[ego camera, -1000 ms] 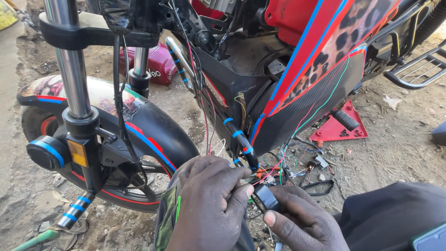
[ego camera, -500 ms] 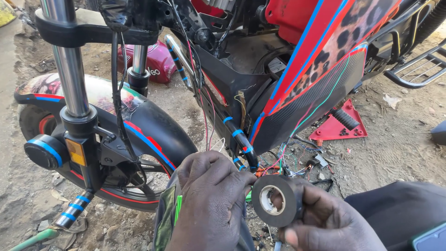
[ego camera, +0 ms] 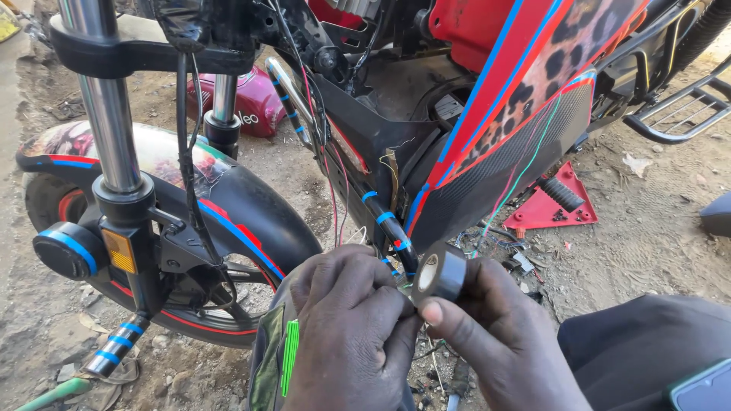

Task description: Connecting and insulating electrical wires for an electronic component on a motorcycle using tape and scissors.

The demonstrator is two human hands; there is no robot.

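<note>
My right hand [ego camera: 495, 335] holds a roll of black electrical tape [ego camera: 439, 275] between thumb and fingers, turned edge-on beside my left hand. My left hand [ego camera: 346, 323] is closed around thin wires near the bottom of the motorcycle's frame; the wires inside the fist are hidden. Thin red and white wires [ego camera: 335, 194] hang down from the bike toward my left hand. A black frame tube with blue tape bands [ego camera: 388, 224] runs just above both hands.
The motorcycle's front wheel and black mudguard [ego camera: 228, 221] stand at the left, with a chrome fork [ego camera: 106, 129]. Red and leopard-patterned fairing [ego camera: 533, 84] is above right. A red triangular plate [ego camera: 556, 202], loose coloured wires [ego camera: 495, 243] and small parts lie on the dirt. A maroon object [ego camera: 247, 103] sits behind.
My right hand lifted the tape roll up beside my left hand and turned it from face-on to edge-on. A second ago it held a small black piece there. My left hand stayed closed.
</note>
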